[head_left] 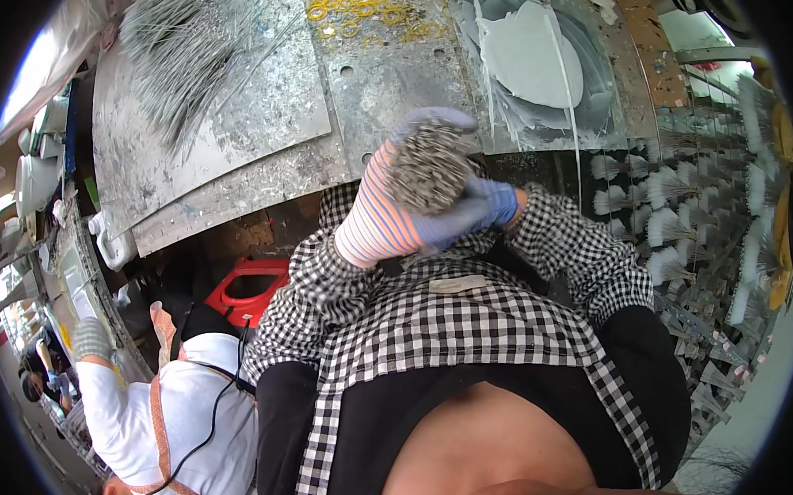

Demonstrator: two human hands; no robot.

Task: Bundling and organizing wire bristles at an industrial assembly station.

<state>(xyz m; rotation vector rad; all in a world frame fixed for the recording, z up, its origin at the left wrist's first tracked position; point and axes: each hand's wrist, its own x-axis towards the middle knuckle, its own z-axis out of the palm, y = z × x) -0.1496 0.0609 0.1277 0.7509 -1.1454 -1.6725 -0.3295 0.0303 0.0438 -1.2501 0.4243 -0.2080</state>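
A thick bundle of thin grey strands [428,168] is held upright in front of my apron, its speckled cut ends facing up. My left hand [379,208], in a striped glove with a bluish finger part, wraps around the bundle from the left and far side. My right hand [492,204], in a blue-purple glove, closes on the bundle's lower right side; its fingers are blurred and partly hidden. The lower part of the bundle is out of sight behind the gloves. A large pile of loose grey strands [176,67] lies on the worktable at the far left.
Yellow rings [359,6] lie scattered at the table's [296,177] back middle. White paste [529,51] is spread on a board at the right. A rack of fan-shaped white tufts [670,227] stands at far right. A red stool [248,289] and a co-worker [191,407] are at left.
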